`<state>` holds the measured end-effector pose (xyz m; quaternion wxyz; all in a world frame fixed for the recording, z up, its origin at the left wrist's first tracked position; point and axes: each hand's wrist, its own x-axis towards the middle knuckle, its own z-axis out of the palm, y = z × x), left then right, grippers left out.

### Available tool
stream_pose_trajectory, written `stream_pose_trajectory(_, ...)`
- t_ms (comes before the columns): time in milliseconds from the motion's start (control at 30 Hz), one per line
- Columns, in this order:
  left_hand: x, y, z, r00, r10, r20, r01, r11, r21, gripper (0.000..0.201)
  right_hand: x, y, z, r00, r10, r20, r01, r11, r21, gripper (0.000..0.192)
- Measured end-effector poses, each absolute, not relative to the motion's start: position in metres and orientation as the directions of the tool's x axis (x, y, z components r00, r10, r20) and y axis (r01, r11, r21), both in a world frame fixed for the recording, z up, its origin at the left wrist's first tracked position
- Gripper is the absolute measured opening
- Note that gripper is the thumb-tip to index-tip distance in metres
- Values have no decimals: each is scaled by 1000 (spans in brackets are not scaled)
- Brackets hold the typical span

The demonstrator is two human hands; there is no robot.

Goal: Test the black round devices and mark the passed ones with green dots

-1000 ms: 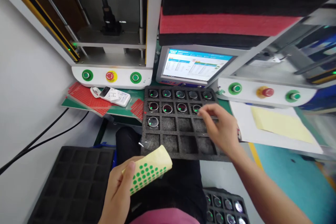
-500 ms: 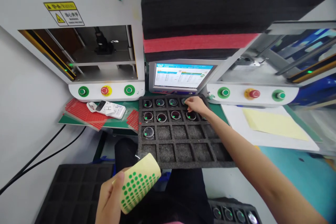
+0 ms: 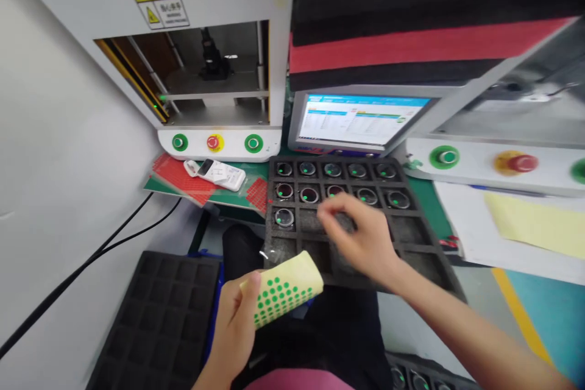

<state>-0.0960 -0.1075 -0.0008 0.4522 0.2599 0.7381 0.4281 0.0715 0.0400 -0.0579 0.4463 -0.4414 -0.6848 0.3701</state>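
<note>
Here my right hand (image 3: 365, 237) hovers over the middle of the foam tray (image 3: 427, 256), fingers loosely curled; I cannot tell if they pinch anything. The sticker sheet (image 3: 286, 289), gripped curled in my left hand (image 3: 235, 329), lies just off the tray's near-left corner, long axis pointing toward the tray.

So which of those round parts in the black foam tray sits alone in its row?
The glass-faced round part in the third row's leftmost pocket; the others fill two rows behind.
</note>
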Motion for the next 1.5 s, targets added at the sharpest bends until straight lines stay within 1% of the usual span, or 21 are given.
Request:
stream_pose_trajectory(33, -95, -108, -1, -455, 771, -445, -1, 499, 866, 55, 67, 19, -48, -332, 856, 395, 184, 470, -863, 8)
stream_pose_trajectory(67, -94, -108, -2, -454, 772, -444, 0, 498, 867, 55, 64, 2, -40, -433, 718, 545, 104, 640, -761, 6)
stream_pose_trajectory(133, -94, -110, -5, -429, 795, -429, 14, 481, 877, 55, 59, -21, -33, -521, 558, 646, 16, 764, -646, 9)
stream_pose_trajectory(167, -93, -111, -7, -404, 817, -411, 31, 462, 887, 55, 58, -26, -32, -545, 523, 655, 4, 784, -621, 9)
stream_pose_trajectory(300, -94, -115, -11, -265, 902, -340, 112, 379, 919, 51, 57, -29, -39, -594, 524, 610, 25, 771, -637, 6)
stream_pose_trajectory(400, -95, -116, -10, -204, 926, -317, 141, 348, 927, 49, 58, -30, -42, -586, 518, 623, 45, 789, -613, 5)
stream_pose_trajectory(500, -94, -116, -7, -176, 935, -308, 124, 332, 935, 48, 59, -36, -41, -570, 511, 644, 58, 807, -588, 7)
stream_pose_trajectory(733, -93, -116, -4, -205, 940, -273, 186, 311, 932, 54, 61, -38, -36, -527, 514, 677, 103, 829, -549, 9)
stream_pose_trajectory(900, -93, -117, -7, -247, 937, -246, 260, 309, 915, 55, 64, -39, -36, -542, 463, 701, 128, 871, -475, 13)
stream_pose_trajectory(1000, -93, -118, -7, -252, 931, -264, 289, 332, 898, 55, 65, -40, -36, -551, 447, 705, 131, 880, -456, 13)
stream_pose_trajectory(1133, -93, -119, -7, -289, 914, -286, 284, 367, 886, 54, 64, -40, -37, -549, 458, 699, 126, 872, -472, 11)
stream_pose_trajectory(1267, -93, -121, -8, -271, 915, -298, 255, 367, 895, 52, 62, -40, -36, -549, 470, 692, 116, 862, -494, 9)
stream_pose_trajectory(1400, -94, -120, -8, -239, 911, -337, 253, 394, 884, 50, 61, -40, -36, -518, 516, 683, 122, 834, -538, 8)
stream_pose_trajectory(1500, -93, -118, -9, -215, 917, -336, 258, 385, 886, 50, 62, -39, -38, -539, 501, 677, 142, 846, -513, 8)
